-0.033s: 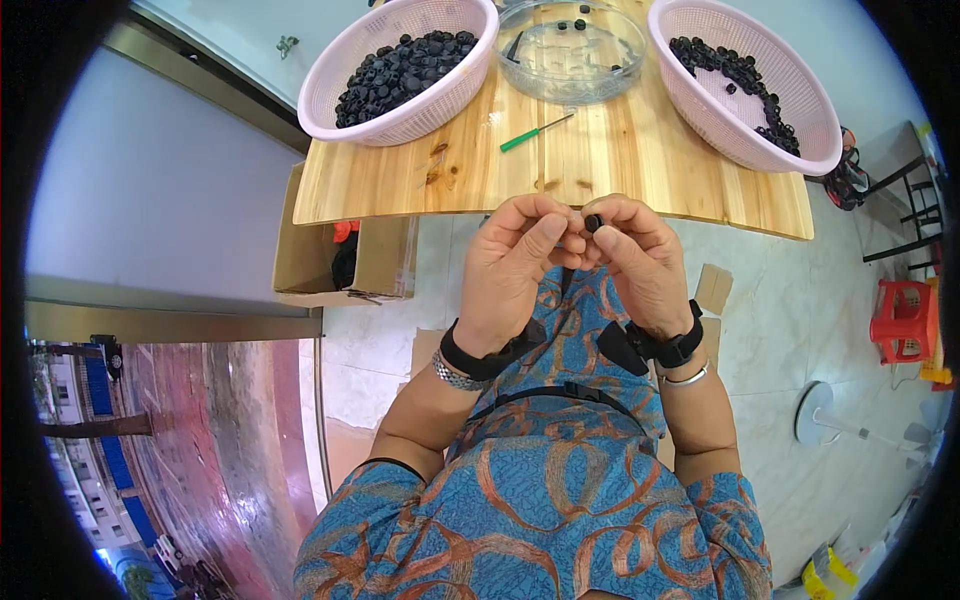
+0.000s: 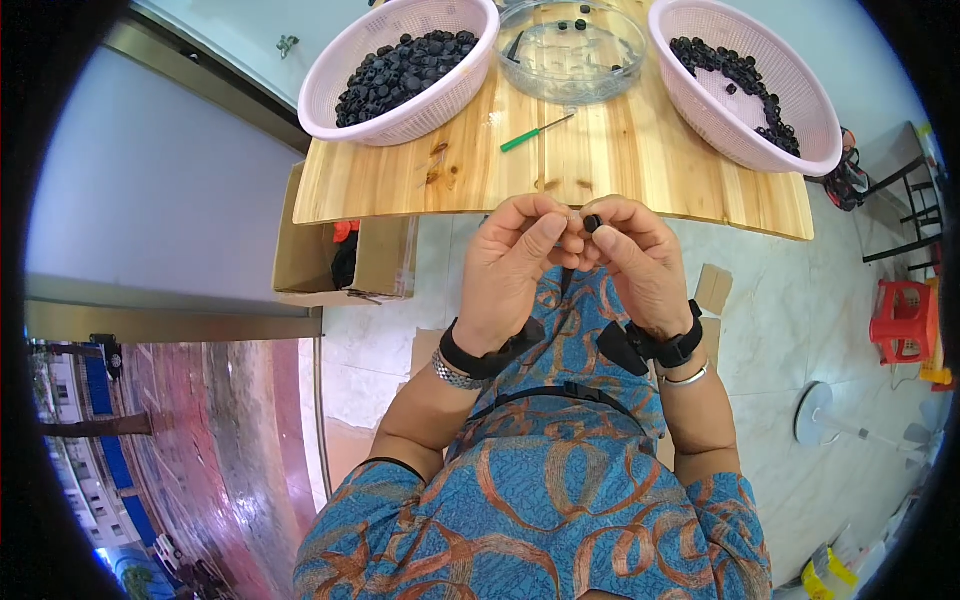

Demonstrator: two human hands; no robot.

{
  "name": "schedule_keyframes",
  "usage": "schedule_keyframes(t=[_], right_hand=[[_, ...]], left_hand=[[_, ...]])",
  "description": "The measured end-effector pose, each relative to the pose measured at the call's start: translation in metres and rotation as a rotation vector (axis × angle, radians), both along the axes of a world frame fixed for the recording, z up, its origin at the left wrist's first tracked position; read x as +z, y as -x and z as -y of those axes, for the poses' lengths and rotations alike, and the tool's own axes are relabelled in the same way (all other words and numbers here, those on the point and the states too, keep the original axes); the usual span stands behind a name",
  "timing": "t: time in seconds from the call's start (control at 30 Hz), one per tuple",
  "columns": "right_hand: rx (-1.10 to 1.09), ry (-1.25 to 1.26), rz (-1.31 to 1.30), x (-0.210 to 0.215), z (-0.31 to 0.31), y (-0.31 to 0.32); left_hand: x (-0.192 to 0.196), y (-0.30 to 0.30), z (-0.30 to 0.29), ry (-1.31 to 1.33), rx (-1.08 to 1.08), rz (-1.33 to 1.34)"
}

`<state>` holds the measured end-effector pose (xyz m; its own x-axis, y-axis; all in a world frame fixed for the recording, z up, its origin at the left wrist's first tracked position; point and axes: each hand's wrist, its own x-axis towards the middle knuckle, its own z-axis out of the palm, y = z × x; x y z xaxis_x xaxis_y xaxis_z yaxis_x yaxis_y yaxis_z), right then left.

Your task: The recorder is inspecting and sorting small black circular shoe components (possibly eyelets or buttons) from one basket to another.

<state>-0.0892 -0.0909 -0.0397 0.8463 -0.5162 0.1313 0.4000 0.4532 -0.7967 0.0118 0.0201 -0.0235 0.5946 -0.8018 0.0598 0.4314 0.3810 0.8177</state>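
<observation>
Both hands, left hand [image 2: 517,262] and right hand [image 2: 637,262], pinch a small black cap [image 2: 592,223].

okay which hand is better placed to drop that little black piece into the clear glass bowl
Right, probably. The right hand pinches the small black piece at its fingertips, and the glass bowl sits just ahead. The left hand only steadies it.

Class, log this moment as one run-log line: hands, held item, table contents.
left hand: pinching | right hand: shut on small black part | wooden table: two pink baskets of black parts, glass bowl, green tool
</observation>
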Motion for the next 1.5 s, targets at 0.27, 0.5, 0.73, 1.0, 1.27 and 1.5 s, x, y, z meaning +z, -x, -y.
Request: schedule_keyframes(t=[0.27,0.5,0.73,1.0,1.27,1.5], right_hand=[[-0.033,0.153,-0.167,-0.004,0.005,0.006],[-0.065,0.203,-0.15,0.0,0.013,0.003],[-0.078,0.272,-0.211,-0.004,0.017,0.006],[-0.162,0.347,-0.21,0.001,0.03,0.013],[-0.112,0.349,-0.286,0.011,0.029,0.034],[-0.13,0.635,-0.139,0.024,0.041,0.039]], left_hand=[[-0.014,-0.043,-0.046,-0.405,0.236,0.365],[0.001,-0.117,-0.052,-0.689,0.469,0.954],[-0.017,-0.162,-0.046,-0.623,0.528,1.23],[0.014,-0.143,-0.047,-0.712,0.366,0.881],[0.155,-0.125,0.0,-0.472,0.148,1.022],[0.214,-0.204,0.203,-0.679,-0.131,1.711]])
